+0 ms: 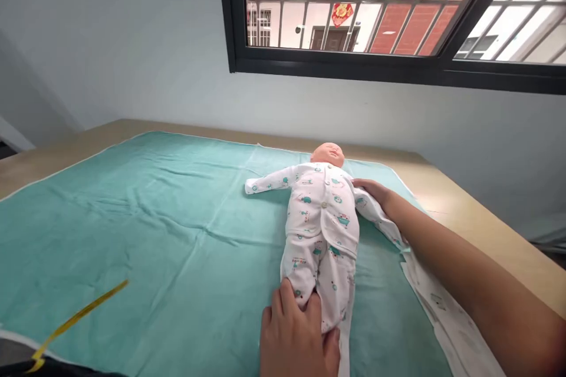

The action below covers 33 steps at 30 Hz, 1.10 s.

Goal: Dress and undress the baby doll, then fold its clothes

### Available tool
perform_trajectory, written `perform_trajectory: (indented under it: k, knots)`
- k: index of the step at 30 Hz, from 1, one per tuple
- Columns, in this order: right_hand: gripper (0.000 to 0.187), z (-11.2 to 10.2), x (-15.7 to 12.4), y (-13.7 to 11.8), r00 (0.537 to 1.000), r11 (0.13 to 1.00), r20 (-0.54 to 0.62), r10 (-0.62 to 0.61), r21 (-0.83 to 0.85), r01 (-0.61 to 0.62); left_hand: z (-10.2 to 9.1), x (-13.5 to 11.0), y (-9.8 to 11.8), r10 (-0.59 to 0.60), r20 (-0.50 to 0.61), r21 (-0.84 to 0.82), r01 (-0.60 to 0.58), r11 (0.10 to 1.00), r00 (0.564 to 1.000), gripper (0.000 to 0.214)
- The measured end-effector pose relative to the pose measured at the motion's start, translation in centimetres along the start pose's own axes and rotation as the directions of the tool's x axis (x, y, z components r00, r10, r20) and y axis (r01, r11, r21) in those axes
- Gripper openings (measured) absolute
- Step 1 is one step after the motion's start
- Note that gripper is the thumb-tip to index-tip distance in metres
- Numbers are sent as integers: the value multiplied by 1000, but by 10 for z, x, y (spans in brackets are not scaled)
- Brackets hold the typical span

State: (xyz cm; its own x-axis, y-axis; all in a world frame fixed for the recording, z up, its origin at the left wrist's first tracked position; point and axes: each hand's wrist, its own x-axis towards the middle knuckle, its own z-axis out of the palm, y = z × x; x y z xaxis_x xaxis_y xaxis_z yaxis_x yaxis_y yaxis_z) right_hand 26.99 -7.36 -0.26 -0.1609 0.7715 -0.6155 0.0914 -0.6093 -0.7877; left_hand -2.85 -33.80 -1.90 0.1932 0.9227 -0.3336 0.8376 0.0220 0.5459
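Note:
A baby doll [327,154] lies on its back in a white printed jacket [309,206] and matching trousers [331,288]. Its head points toward the wall, and one sleeve stretches out to each side. At the lower end of the trousers, my left hand [289,330] has its fingers closed around a trouser leg; the doll's feet are hidden. My right hand [375,191] reaches in from the right and rests at the doll's shoulder and upper sleeve, fingers stretched out. Its thumb is hidden from view.
A green cloth [145,218] with creases covers most of the wooden table [469,206]. White printed fabric [435,300] lies under my right forearm. A yellow strip [84,312] sticks up at the lower left. Behind the table are a wall and a barred window [336,62].

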Motion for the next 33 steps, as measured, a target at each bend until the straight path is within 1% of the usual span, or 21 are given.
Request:
perform_trajectory:
  k: [2, 4, 8, 10, 12, 14, 15, 16, 17, 18, 19, 20, 21, 22, 23, 24, 26, 27, 30, 31, 33]
  knots:
    - [26, -4, 14, -5, 998, 1000, 50, 25, -5, -25, 8, 1, 2, 2, -20, 40, -1, 999, 1000, 53]
    - [24, -1, 28, -10, 997, 1000, 78, 12, 14, -13, 14, 4, -2, 2, -46, 109, 3, 994, 999, 58]
    - [29, 20, 40, -20, 992, 1000, 124, 16, -25, -13, 17, 8, -17, -36, -117, 205, 59, 977, 992, 63]
    - [32, 29, 37, -24, 982, 997, 188, -23, -74, 38, 13, 7, -24, -48, -114, 218, 73, 973, 992, 64]
    - [32, 31, 32, -29, 950, 978, 271, -154, -97, 187, 4, 2, -31, -34, -87, 223, 53, 973, 996, 65]
    - [37, 29, 26, -34, 920, 929, 270, -285, -158, 334, -14, -1, -37, -13, -103, 208, 34, 978, 995, 64]
    - [38, 29, 22, -36, 919, 899, 199, -341, -217, 381, -27, -1, -38, -4, -144, 191, 32, 981, 990, 61]
    - [36, 30, 18, -37, 912, 868, 84, -402, -281, 409, -41, 1, -38, 7, -205, 169, 28, 985, 979, 57]
    - [33, 35, 14, -38, 884, 839, -47, -465, -342, 423, -57, 5, -37, 39, -291, 148, 5, 989, 956, 53]
    - [29, 42, 10, -39, 825, 808, -173, -538, -386, 446, -73, 13, -34, 91, -368, 116, -51, 992, 925, 49]
    - [26, 53, 6, -37, 737, 771, -281, -615, -407, 489, -88, 23, -29, 139, -447, 78, -117, 990, 884, 45]
    - [24, 66, 2, -35, 656, 734, -341, -673, -414, 538, -102, 37, -23, 187, -516, 50, -188, 981, 836, 41]
    - [20, 81, -2, -33, 535, 662, -390, -749, -408, 629, -114, 52, -17, 231, -584, 33, -261, 965, 778, 37]
    - [17, 97, -4, -29, 435, 586, -412, -800, -387, 712, -123, 70, -10, 263, -645, 17, -331, 943, 717, 33]
    - [16, 112, -6, -25, 381, 532, -412, -828, -360, 767, -129, 88, -4, 280, -691, -9, -396, 918, 666, 29]
    - [16, 126, -6, -21, 363, 508, -408, -838, -340, 791, -132, 107, 2, 284, -726, -44, -455, 889, 626, 25]
    - [16, 143, -4, -13, 348, 504, -433, -831, -324, 800, -132, 143, 10, 279, -761, -111, -542, 833, 585, 21]
    - [16, 147, -1, -9, 344, 514, -461, -818, -318, 797, -131, 160, 13, 284, -769, -130, -575, 808, 573, 20]
    - [18, 141, 11, 4, 338, 538, -528, -779, -287, 793, -124, 201, 19, 331, -750, -139, -625, 768, 573, 19]
    - [18, 136, 16, 9, 345, 543, -532, -773, -276, 793, -122, 212, 21, 349, -734, -138, -630, 764, 583, 20]
    - [15, 126, 25, 18, 361, 556, -533, -765, -264, 788, -120, 230, 26, 388, -676, -138, -625, 768, 627, 21]
